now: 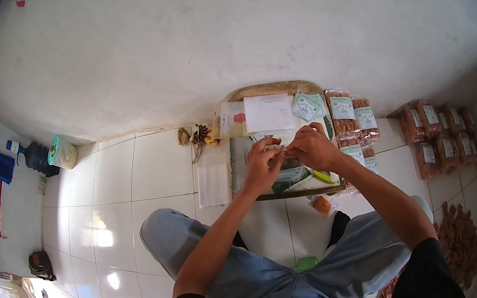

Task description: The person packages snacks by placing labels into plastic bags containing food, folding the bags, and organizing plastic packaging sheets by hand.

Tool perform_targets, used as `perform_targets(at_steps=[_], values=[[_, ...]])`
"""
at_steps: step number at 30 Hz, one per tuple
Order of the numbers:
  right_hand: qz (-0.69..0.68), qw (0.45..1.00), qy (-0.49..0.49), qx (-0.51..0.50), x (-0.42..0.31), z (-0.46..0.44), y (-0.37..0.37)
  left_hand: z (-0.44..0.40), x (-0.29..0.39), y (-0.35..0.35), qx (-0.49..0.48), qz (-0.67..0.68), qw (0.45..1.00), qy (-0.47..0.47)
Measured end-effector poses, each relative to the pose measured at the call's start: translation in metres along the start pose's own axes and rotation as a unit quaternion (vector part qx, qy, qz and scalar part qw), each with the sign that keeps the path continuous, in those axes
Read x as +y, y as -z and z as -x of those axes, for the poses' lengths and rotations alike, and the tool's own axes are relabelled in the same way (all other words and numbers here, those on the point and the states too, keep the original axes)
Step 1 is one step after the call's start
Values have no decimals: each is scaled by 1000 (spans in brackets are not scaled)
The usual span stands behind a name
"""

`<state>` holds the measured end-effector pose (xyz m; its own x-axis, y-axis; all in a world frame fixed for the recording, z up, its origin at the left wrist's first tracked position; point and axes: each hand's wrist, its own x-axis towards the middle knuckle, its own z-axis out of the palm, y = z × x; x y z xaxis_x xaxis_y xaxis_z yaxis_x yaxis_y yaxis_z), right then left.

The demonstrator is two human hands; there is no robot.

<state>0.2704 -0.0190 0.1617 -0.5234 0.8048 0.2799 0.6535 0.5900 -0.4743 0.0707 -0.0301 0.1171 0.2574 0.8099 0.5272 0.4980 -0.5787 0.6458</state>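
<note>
My left hand (262, 165) and my right hand (315, 147) meet above a low table (276, 88), thumbs and fingers pinched together at nearly the same spot. Whatever they pinch is too small and too covered by the fingers to make out. Below them on the tabletop lies dark green printed material, partly hidden by the hands. A yellow-green tool (323, 177), its kind unclear, rests near my right wrist. Beyond the hands are a stack of white paper (268, 112) and green-and-white printed labels (307, 106).
Labelled clear packs of brown food (343, 113) stand right of the table, with more packs (429, 116) by the right wall. Clear plastic bags (213, 185) and bananas (209, 136) lie left. A small orange packet (321, 204) sits in front; loose brown pieces (460, 242) cover the floor at right.
</note>
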Motion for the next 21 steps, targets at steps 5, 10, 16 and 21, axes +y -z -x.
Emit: perform_targets(at_steps=[5, 10, 16, 21], values=[[-37, 996, -83, -19, 1, 5, -9, -2, 6, 19, -118, 41, 992, -11], [-84, 978, -176, -74, -7, 5, -3, 6, 14, 22, -85, 48, 995, -18], [-145, 951, -241, -127, -5, 12, -1, 6, 14, 27, -121, 71, 990, -8], [-190, 938, -244, -158, 4, 18, -6, 6, 18, 33, -151, 72, 985, -27]])
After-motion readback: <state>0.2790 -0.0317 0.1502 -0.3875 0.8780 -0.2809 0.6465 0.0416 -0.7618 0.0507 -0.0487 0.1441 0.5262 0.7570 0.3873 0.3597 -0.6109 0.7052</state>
